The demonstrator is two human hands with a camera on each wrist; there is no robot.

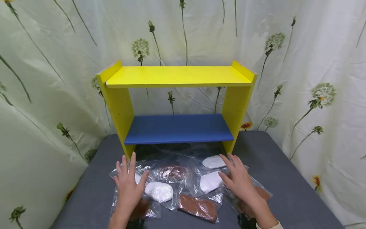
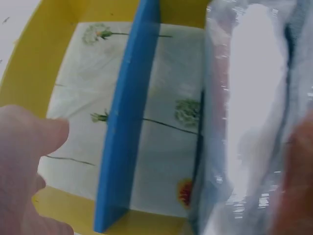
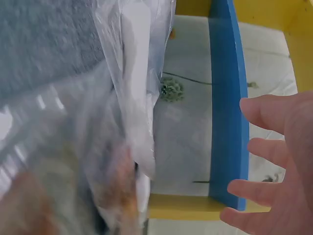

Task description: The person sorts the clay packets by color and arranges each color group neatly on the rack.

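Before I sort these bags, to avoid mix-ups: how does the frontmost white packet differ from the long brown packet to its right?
Shape: the white packet is a rounded oval; the brown packet is a longer, straighter-sided block.
Place: the white packet lies farther back, the brown packet nearer the front.
Both are wrapped in clear plastic.

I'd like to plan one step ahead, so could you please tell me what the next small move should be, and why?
Perhaps pinch the nearer white packet beside the right hand: that hand's fingers are spread close to its edge and appear to hold nothing, while the left hand also looks free.
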